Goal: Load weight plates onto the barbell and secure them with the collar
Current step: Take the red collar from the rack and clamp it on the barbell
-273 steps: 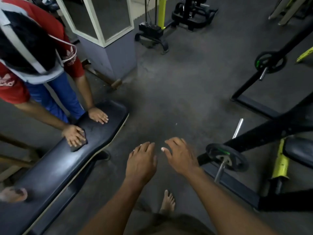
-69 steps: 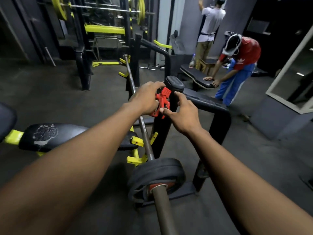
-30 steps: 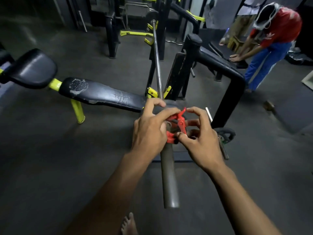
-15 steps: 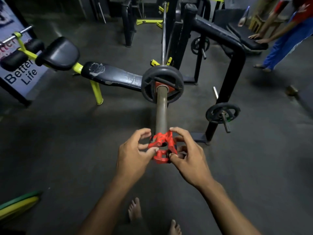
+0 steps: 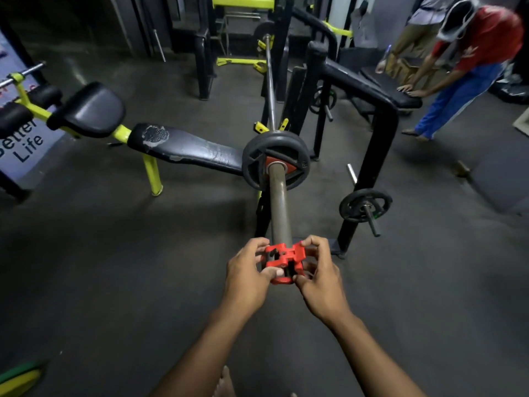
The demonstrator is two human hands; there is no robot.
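Note:
A barbell (image 5: 278,202) rests on a black and yellow rack and points toward me. One black weight plate (image 5: 252,164) sits on its sleeve, well up the bar. A red clamp collar (image 5: 283,260) is at the near tip of the sleeve. My left hand (image 5: 247,270) grips the collar from the left, and my right hand (image 5: 320,277) grips it from the right. A long stretch of bare sleeve separates the collar from the plate.
A worn black bench (image 5: 186,150) with yellow legs lies left of the bar. A small plate (image 5: 365,206) hangs on a peg of the black storage frame (image 5: 372,156) to the right. A person in a red shirt (image 5: 472,53) leans on another bench at far right.
The collar has come off the sleeve by the plate and back along the bar to its near tip, held by both hands. In the last half second it barely moved.

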